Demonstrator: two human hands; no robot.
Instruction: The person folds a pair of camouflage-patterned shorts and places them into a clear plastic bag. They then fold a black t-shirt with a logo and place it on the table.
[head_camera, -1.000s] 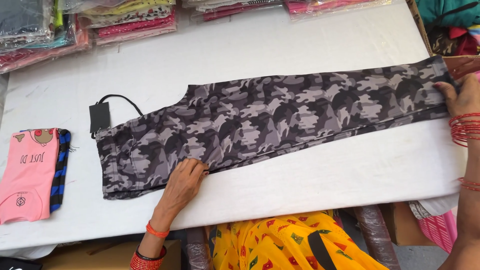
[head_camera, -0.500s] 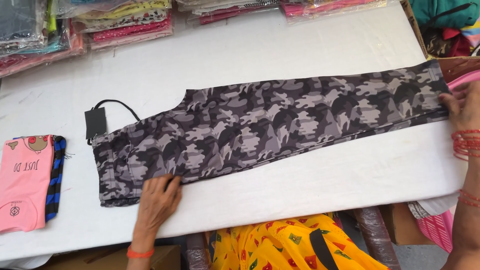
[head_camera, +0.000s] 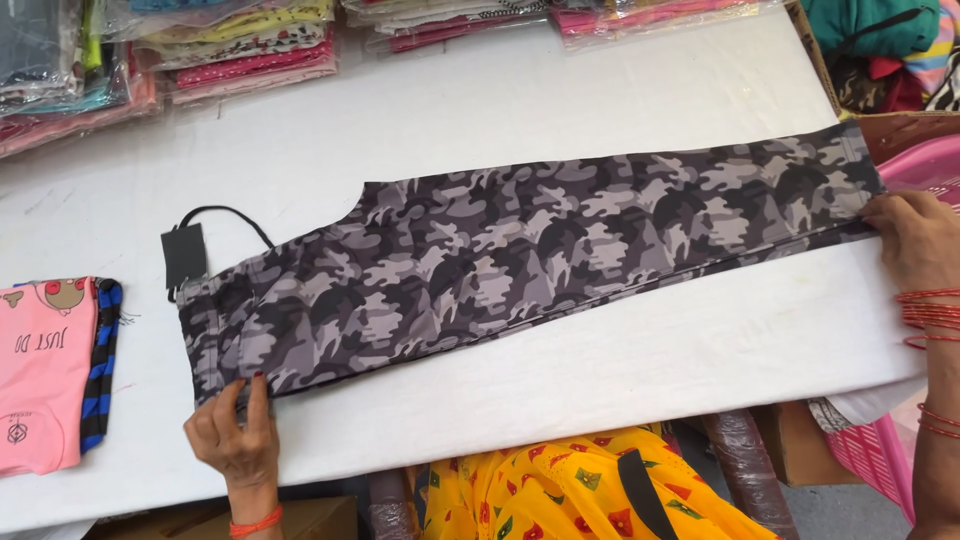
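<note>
Left hand: the left hand (head_camera: 232, 432) sits at the near corner of the waist end, fingers together and fairly flat, tips on the cloth, thumb at the edge; whether it pinches the fabric I cannot tell.
Right hand: the right hand (head_camera: 915, 240) is at the cuff end by the table's right side, fingers curled onto the hem; red bangles on the wrist.
Leggings: the camouflage leggings (head_camera: 520, 250) lie flat and folded lengthwise across the white table (head_camera: 520, 110), waist to the left, cuffs to the right, slanting slightly away.
Tag: a black tag (head_camera: 184, 255) on a cord lies just beside the waistband.
Left edge: a pink garment (head_camera: 40, 370) over a blue striped one (head_camera: 102, 360), apart from the leggings.
Far edge: bagged clothes (head_camera: 240, 50) in stacks.
Right: a box (head_camera: 900, 130) of clothing.
</note>
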